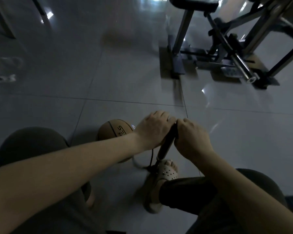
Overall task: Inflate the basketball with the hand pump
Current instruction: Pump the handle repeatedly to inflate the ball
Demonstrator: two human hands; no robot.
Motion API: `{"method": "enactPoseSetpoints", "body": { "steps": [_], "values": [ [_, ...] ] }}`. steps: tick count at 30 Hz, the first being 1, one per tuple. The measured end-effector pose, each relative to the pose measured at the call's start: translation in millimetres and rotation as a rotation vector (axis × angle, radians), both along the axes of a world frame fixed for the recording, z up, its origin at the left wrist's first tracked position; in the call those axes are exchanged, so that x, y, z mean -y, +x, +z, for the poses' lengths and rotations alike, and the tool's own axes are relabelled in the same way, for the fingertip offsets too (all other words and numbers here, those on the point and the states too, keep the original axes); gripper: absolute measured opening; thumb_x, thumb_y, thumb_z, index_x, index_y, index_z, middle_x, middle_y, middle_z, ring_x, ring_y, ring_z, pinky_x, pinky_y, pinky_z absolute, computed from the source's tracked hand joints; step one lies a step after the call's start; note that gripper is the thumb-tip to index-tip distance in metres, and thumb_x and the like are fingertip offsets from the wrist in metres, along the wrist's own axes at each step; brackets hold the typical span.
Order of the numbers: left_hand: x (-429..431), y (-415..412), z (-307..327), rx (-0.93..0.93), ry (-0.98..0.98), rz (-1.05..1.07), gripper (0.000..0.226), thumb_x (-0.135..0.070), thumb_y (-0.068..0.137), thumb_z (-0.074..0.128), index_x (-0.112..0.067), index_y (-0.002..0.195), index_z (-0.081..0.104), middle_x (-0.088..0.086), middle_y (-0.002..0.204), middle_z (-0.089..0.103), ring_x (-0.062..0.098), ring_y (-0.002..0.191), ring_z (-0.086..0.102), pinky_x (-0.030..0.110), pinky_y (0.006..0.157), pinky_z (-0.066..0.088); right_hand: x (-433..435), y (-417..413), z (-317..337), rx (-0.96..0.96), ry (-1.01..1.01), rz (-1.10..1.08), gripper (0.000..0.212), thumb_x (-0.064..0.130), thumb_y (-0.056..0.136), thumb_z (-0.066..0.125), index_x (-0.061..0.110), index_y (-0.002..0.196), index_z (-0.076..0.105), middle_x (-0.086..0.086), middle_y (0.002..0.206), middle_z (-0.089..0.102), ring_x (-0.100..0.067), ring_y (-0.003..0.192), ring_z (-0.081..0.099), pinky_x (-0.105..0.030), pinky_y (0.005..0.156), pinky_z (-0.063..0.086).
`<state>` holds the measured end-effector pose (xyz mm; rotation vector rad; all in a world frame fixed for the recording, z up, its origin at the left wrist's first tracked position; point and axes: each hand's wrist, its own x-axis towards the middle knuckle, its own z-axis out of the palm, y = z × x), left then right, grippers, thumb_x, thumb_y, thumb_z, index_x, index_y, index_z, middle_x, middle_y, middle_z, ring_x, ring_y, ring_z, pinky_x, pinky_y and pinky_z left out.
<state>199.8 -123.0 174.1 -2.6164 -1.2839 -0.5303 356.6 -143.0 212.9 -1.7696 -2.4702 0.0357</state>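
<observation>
The step in hand appears to be the pumping stroke. To do it well, keep the pump (pixel 167 144) barrel close to upright, hold its base pinned to the floor with the sandalled foot (pixel 166 173), and drive the handle straight along the barrel's axis. Push with both arms evenly; a sideways load could tip the base or strain the hose. Take full strokes and check that the hose stays seated in the ball; the connection itself is hidden behind the left forearm.

The left hand (pixel 152 130) is clenched over the left end of the pump handle, fingers curled down and around it. The right hand (pixel 191 137) is clenched over the right end in the same way. The two hands nearly touch above the barrel.

The basketball (pixel 116 131) rests on the tiled floor (pixel 125 81) just left of the pump, partly covered by the left wrist. A thin black hose (pixel 151 157) hangs beside the barrel toward the base.
</observation>
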Motion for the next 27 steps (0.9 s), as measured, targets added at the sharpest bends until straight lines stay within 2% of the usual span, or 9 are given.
{"method": "enactPoseSetpoints", "body": {
  "steps": [2, 5, 9, 12, 15, 17, 21, 25, 27],
  "values": [
    [7.2, 2.4, -5.7, 0.024, 0.014, -0.010, 0.021, -0.019, 0.085, 0.039, -0.013, 0.097, 0.055, 0.007, 0.087, 0.056, 0.023, 0.077, 0.050, 0.034, 0.067, 0.041, 11.1, -1.8, -13.6, 0.032, 0.044, -0.016, 0.009, 0.021, 0.090, 0.057, 0.019, 0.088, 0.049, 0.002, 0.080, 0.050, -0.015, 0.066, 0.045, -0.027, 0.060, 0.034],
    [25.0, 10.8, -44.9, -0.019, -0.004, 0.004, 0.026, -0.023, 0.091, 0.030, -0.012, 0.092, 0.053, 0.009, 0.085, 0.054, 0.026, 0.076, 0.048, 0.038, 0.067, 0.040, 32.6, -1.9, -56.1, 0.110, -0.031, -0.063, 0.017, 0.021, 0.080, 0.061, 0.017, 0.094, 0.052, -0.002, 0.086, 0.051, -0.019, 0.071, 0.047, -0.030, 0.062, 0.041],
    [32.9, 15.3, -93.4, -0.074, -0.084, 0.051, 0.008, -0.020, 0.091, 0.045, -0.014, 0.095, 0.047, 0.009, 0.088, 0.051, 0.025, 0.079, 0.043, 0.041, 0.073, 0.045, 41.3, -5.9, -99.2, 0.135, -0.150, -0.118, 0.020, 0.022, 0.085, 0.057, 0.017, 0.103, 0.050, -0.004, 0.094, 0.048, -0.019, 0.077, 0.043, -0.031, 0.069, 0.044],
    [25.9, 17.8, -118.6, -0.115, -0.125, 0.072, 0.014, -0.021, 0.086, 0.052, -0.013, 0.097, 0.048, 0.008, 0.089, 0.050, 0.023, 0.079, 0.041, 0.036, 0.067, 0.040, 31.5, -6.5, -124.1, 0.164, -0.179, -0.118, 0.019, 0.027, 0.090, 0.054, 0.017, 0.105, 0.048, -0.006, 0.098, 0.048, -0.020, 0.078, 0.042, -0.032, 0.069, 0.042],
    [21.1, 23.2, -139.8, -0.122, -0.185, 0.106, 0.012, -0.016, 0.084, 0.050, -0.014, 0.095, 0.046, 0.007, 0.089, 0.051, 0.023, 0.079, 0.043, 0.035, 0.066, 0.041, 24.7, -5.8, -147.6, 0.223, -0.196, -0.122, 0.011, 0.020, 0.087, 0.058, 0.014, 0.094, 0.052, -0.009, 0.088, 0.051, -0.023, 0.071, 0.047, -0.033, 0.059, 0.039],
    [21.0, 27.2, -151.9, -0.140, -0.213, 0.112, 0.019, -0.018, 0.080, 0.055, -0.015, 0.094, 0.043, 0.007, 0.089, 0.052, 0.023, 0.079, 0.043, 0.035, 0.065, 0.041, 22.9, -5.6, -163.1, 0.253, -0.210, -0.119, 0.008, 0.017, 0.087, 0.059, 0.014, 0.090, 0.052, -0.009, 0.083, 0.050, -0.022, 0.067, 0.046, -0.031, 0.056, 0.034],
    [19.8, 27.6, -158.1, -0.165, -0.270, 0.155, 0.033, -0.022, 0.076, 0.066, -0.015, 0.096, 0.041, 0.007, 0.089, 0.050, 0.022, 0.078, 0.042, 0.035, 0.065, 0.040, 15.0, -3.8, -175.3, 0.249, -0.248, -0.104, 0.005, 0.020, 0.094, 0.051, 0.016, 0.095, 0.050, -0.007, 0.091, 0.052, -0.022, 0.074, 0.049, -0.031, 0.060, 0.033],
    [23.3, 27.5, -134.4, -0.246, -0.290, 0.144, 0.016, -0.021, 0.084, 0.053, -0.017, 0.099, 0.051, 0.006, 0.091, 0.055, 0.022, 0.080, 0.048, 0.035, 0.067, 0.041, 10.5, 0.2, -154.0, 0.218, -0.351, -0.046, 0.017, 0.024, 0.096, 0.047, 0.014, 0.110, 0.049, -0.008, 0.107, 0.054, -0.024, 0.091, 0.055, -0.031, 0.069, 0.036],
    [23.4, 28.0, -112.0, -0.224, -0.316, 0.097, 0.022, -0.022, 0.085, 0.038, -0.020, 0.096, 0.057, 0.002, 0.089, 0.061, 0.020, 0.079, 0.055, 0.032, 0.065, 0.044, 9.0, 3.6, -126.0, 0.217, -0.430, -0.014, 0.025, 0.022, 0.093, 0.052, 0.013, 0.116, 0.047, -0.009, 0.115, 0.053, -0.025, 0.100, 0.056, -0.032, 0.076, 0.043]
  ]
}}
